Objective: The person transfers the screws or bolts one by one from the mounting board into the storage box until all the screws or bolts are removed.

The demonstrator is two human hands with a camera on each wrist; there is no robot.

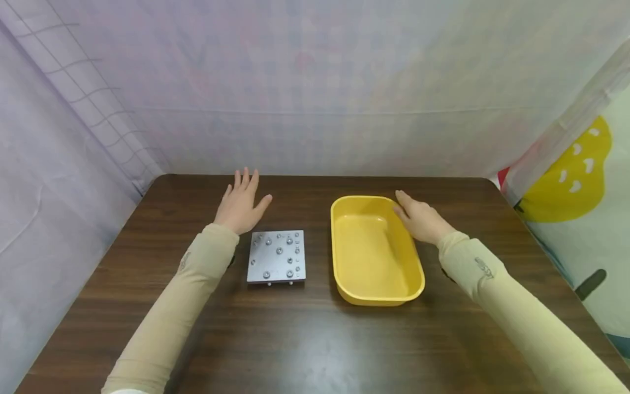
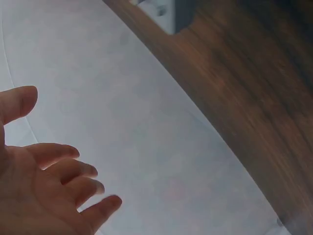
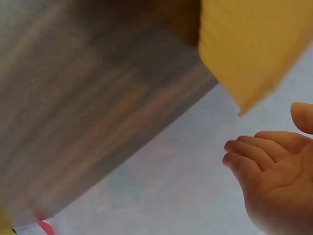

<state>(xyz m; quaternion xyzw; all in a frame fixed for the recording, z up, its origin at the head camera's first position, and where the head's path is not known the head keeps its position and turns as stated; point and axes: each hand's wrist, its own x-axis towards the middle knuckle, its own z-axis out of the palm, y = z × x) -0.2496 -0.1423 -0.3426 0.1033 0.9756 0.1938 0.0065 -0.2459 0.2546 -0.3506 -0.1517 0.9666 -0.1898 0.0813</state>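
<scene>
My left hand is over the table behind a silver metal plate, its fingers spread. Several bolts and screws stand in the plate's top, and small feet show under its front edge. In the left wrist view the left hand holds nothing, and a corner of the plate shows at the top. On the right, my right hand is at the far right rim of a yellow plastic basin, overlapping it in the head view. The right wrist view has the right hand apart from the basin wall, palm bare.
Both things stand on a dark wooden table, the basin to the right of the plate. Behind the far edge hangs a pale curtain. A white cloth with a yellow print hangs to the right.
</scene>
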